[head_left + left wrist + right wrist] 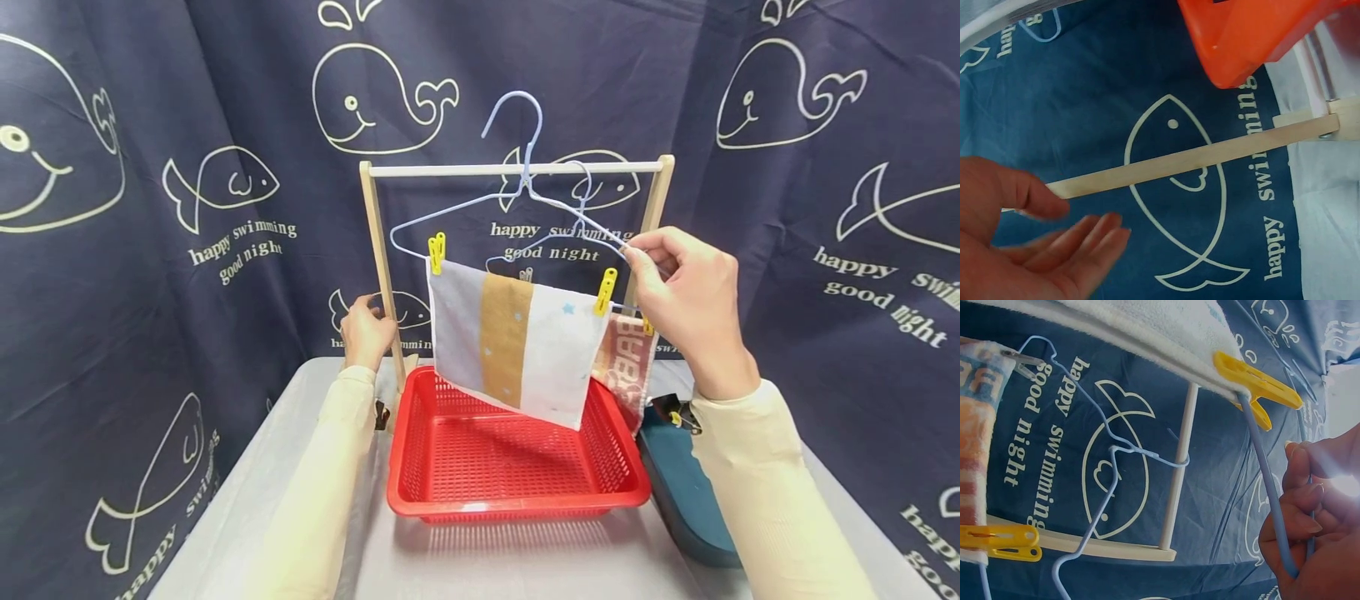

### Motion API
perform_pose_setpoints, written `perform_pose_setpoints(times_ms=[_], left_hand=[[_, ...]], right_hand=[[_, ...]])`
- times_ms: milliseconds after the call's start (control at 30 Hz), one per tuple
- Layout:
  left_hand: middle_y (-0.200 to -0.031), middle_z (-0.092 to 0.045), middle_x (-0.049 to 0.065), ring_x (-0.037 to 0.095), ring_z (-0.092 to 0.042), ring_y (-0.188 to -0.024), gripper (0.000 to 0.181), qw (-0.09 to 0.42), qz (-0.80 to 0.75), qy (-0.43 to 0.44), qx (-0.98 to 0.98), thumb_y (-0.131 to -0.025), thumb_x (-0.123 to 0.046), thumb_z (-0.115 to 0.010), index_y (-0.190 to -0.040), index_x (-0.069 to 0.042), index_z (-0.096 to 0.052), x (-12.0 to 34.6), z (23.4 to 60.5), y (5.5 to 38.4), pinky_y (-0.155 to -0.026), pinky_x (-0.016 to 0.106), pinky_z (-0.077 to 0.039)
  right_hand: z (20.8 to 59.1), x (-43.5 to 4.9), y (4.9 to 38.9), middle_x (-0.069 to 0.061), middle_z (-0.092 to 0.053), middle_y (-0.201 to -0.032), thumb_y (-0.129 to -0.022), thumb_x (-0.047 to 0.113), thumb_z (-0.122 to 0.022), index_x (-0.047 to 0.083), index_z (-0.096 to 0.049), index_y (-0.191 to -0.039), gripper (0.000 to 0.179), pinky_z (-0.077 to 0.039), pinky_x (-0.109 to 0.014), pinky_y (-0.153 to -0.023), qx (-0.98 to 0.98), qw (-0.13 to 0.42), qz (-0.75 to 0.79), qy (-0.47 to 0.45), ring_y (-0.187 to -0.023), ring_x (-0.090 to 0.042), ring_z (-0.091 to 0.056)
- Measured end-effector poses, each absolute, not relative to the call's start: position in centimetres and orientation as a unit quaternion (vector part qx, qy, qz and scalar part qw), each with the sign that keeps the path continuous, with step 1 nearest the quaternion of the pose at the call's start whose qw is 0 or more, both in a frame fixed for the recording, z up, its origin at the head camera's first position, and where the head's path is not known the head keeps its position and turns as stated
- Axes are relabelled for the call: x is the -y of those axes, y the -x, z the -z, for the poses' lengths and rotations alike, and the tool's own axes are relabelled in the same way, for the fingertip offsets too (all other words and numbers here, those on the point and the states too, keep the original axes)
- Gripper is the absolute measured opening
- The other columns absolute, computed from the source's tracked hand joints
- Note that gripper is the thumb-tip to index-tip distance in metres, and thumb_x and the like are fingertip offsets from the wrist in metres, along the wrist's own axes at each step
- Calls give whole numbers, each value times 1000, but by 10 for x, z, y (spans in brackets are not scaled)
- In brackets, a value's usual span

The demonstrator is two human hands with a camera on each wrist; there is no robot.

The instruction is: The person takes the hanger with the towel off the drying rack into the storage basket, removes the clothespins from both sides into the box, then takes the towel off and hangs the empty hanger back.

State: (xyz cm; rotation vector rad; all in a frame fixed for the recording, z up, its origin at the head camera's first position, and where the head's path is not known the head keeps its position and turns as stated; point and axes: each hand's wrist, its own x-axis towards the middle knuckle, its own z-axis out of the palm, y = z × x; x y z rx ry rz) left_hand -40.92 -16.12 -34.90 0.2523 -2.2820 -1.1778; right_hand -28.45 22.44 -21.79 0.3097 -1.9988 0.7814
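My right hand [690,304] pinches the right shoulder of a light-blue clothes hanger [537,125], and the wire passes between its fingers in the right wrist view. A small grey, tan and white towel [555,358] hangs from the hanger by two yellow clothespins [437,252]. The hanger's hook rises above the white bar [442,171] of a drying rack. Beside the rack's left wooden post [384,283] is my left hand [367,333]; the left wrist view shows its thumb and fingers apart near the post [1172,164].
A second blue hanger [1144,451] hooks over the bar behind, carrying a patterned pink towel [628,358] with clothespins. Below stands a red perforated basket [517,505]. A teal container [693,487] sits to its right. Whale-print dark cloth [247,75] surrounds the table.
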Motion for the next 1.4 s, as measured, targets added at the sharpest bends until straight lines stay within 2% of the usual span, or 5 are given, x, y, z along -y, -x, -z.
perform_pose_setpoints(times_ms=[267, 700, 900, 1100, 1400], left_hand=[[-123, -73, 17, 42, -64, -118, 55, 317, 455, -125, 823, -86, -7, -56, -141, 0, -57, 165, 332, 393, -102, 53, -47], [-111, -77, 10, 28, -72, -100, 29, 408, 467, -44, 783, -93, -11, -57, -116, -5, -73, 166, 302, 371, -91, 45, -50], [-112, -77, 7, 24, -74, -99, 26, 410, 465, 40, 783, -96, -14, -61, -116, -7, -76, 165, 300, 362, -86, 41, -52], [-113, -77, 8, 23, -74, -102, 25, 408, 468, 131, 773, -98, -17, -68, -120, -8, -75, 163, 301, 357, -95, 40, -57], [-112, -78, 4, 18, -73, -101, 25, 380, 461, 176, 782, -97, -20, -73, -120, -13, -77, 162, 312, 352, -95, 35, -55]], right_hand=[[227, -224, 282, -4, -69, -76, -96, 24, -71, 12, -79, -103, 17, -36, -20, -62, 822, 451, -323, -131, -62, -7, -49], [253, -225, 281, -3, -69, -74, -94, 17, -74, 12, -79, -101, 10, -36, -19, -60, 824, 445, -316, -154, -61, -4, -48], [264, -223, 281, -1, -68, -73, -93, 15, -75, 12, -79, -99, 8, -36, -18, -59, 825, 436, -322, -160, -60, -6, -49], [271, -221, 281, 0, -68, -71, -92, 12, -74, 12, -79, -97, 7, -35, -18, -58, 821, 440, -323, -167, -58, -5, -48], [281, -221, 279, -1, -64, -69, -91, 9, -73, 10, -78, -96, 7, -34, -20, -56, 818, 444, -319, -178, -58, -9, -46]])
